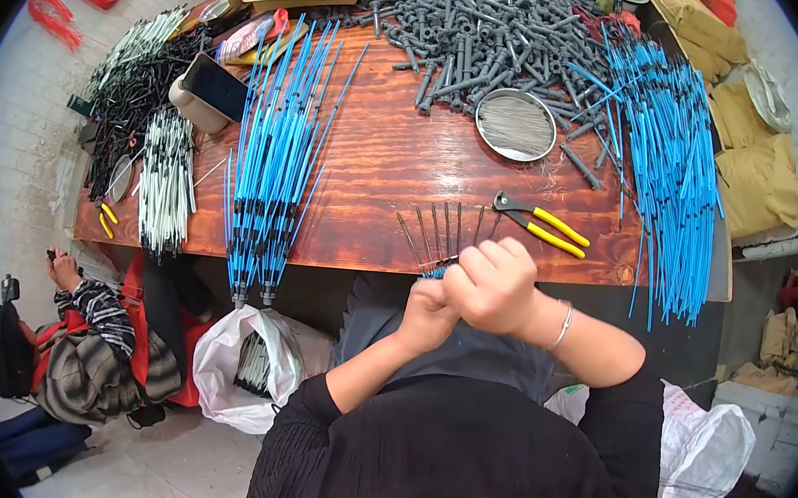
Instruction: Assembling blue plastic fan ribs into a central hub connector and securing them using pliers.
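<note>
Both my hands are closed together at the near edge of the counter: my right hand is fisted over the top and my left hand grips just beneath it, the two touching, clamped on a small blue-tipped piece that barely peeks out between them, so I cannot tell its full shape. Holding it close to my chest seems to give me leverage for pressing or twisting. Just beyond my knuckles a short row of thin metal pins lies fanned side by side on the wood, each one easy to pick singly. Yellow-handled nippers rest beside them on my right, within reach. A round metal dish of fine wires sits farther back, against a heap of grey plastic plugs. Finished-looking blue rods lie in a bundle to my left and a bigger pile to my right, kept well apart from the loose parts.
</note>
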`<act>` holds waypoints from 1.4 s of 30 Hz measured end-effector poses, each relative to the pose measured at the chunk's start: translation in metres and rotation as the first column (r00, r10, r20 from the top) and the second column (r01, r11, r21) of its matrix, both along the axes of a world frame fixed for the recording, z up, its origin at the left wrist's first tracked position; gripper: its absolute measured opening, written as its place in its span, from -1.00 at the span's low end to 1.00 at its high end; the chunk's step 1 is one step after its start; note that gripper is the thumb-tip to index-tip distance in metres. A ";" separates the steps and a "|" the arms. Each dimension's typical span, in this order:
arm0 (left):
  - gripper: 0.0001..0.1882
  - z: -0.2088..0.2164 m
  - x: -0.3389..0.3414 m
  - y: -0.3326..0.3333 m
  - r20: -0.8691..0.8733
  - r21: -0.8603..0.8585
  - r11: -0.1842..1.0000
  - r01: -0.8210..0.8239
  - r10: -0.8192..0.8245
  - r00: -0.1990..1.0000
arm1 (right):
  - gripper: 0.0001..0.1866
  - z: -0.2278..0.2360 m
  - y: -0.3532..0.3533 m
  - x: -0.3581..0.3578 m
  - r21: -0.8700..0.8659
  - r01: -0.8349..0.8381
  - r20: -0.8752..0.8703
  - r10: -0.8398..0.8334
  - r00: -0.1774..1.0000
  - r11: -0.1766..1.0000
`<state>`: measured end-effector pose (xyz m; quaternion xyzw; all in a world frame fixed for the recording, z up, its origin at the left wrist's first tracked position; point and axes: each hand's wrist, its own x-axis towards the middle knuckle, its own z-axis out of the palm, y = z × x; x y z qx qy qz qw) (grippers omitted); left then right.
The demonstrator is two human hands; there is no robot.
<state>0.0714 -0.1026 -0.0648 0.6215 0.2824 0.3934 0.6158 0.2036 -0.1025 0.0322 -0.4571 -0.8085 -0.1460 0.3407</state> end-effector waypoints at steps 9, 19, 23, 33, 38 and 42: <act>-0.68 -0.011 -0.036 -0.014 0.056 0.264 0.893 -0.365 0.364 0.930 | -0.57 0.007 0.030 0.013 0.122 -0.026 0.082 0.016 0.996 0.992; -0.66 -0.024 0.000 0.076 -0.158 0.315 0.788 0.529 -0.506 0.848 | -0.60 0.000 0.019 0.012 0.146 -0.307 0.254 0.264 0.930 0.940; -0.67 -0.031 -0.006 0.079 -0.291 0.577 0.619 0.532 -0.453 0.843 | -0.65 -0.012 0.010 0.013 0.131 -0.381 0.148 0.362 0.920 0.915; -0.66 -0.019 -0.008 0.078 -0.342 0.543 0.624 0.562 -0.446 0.827 | -0.90 -0.073 0.088 0.035 -0.189 -0.367 -0.229 0.322 0.918 0.911; -0.55 -0.011 -0.013 0.078 -0.385 0.515 0.676 0.527 -0.368 0.847 | -0.92 -0.106 0.095 0.037 -0.380 -0.353 -0.055 0.361 0.931 0.855; -0.53 0.000 -0.016 0.080 -0.431 0.577 0.680 0.453 -0.218 0.876 | -0.92 -0.087 0.099 0.063 -0.360 -0.177 -0.050 0.171 0.984 0.916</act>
